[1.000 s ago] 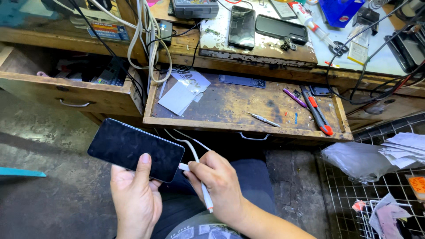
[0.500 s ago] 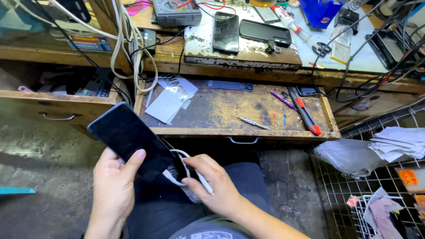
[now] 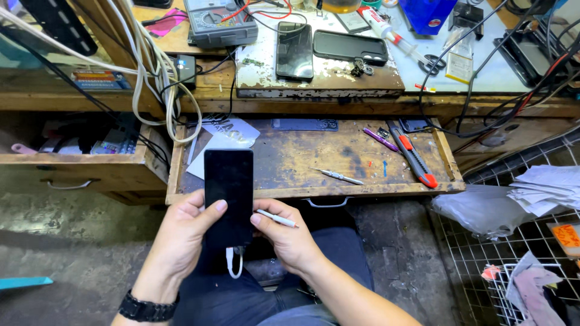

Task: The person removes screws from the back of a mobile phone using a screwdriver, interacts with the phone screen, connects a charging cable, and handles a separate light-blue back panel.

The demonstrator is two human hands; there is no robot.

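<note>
Phone turned upright between both hands

The black phone [image 3: 228, 194], earlier tilted out to the left in the left hand [image 3: 187, 232], now stands upright in front of the open drawer [image 3: 314, 158]; the right hand [image 3: 287, 235] has moved up to touch its right edge, and the white cable [image 3: 233, 264] now hangs below it.

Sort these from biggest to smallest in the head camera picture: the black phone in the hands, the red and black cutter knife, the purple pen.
1. Black phone, though it is nearest the camera.
2. Cutter knife.
3. Purple pen.
</note>
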